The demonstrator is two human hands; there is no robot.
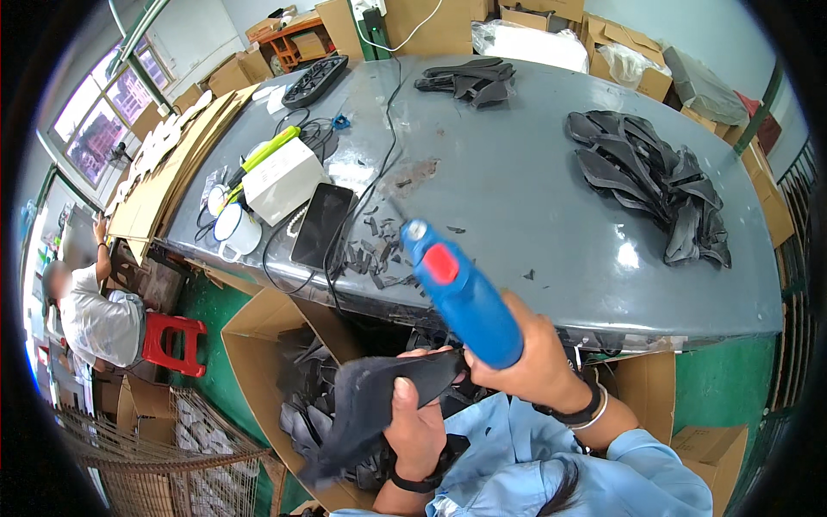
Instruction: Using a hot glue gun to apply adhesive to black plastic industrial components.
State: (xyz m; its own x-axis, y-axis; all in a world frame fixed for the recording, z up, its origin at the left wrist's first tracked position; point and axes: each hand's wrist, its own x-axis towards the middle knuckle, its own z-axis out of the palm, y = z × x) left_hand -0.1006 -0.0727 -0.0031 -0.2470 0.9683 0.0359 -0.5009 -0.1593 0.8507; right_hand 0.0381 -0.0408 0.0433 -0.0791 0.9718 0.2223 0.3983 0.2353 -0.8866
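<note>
My left hand (415, 431) is closed on a black curved molded piece (366, 401), thumb on top. The piece is broad and blurred at its lower left end and narrows toward my right hand. My right hand (538, 353) grips a blue hand-held power tool (465, 302) with a red switch on its side. A thin, blurred tip at its silver nose points up and away over the table, apart from the piece. Below my left hand, an open cardboard box (250, 336) holds many similar black pieces (314, 414).
On the grey table (517, 164) lie black scraps (375, 258), a smartphone (323, 226), a white mug (237, 231), a white box (284, 181), cables and stacks of black pieces (646, 172) (469, 79). A person (99, 310) sits at the left by a red stool (174, 343).
</note>
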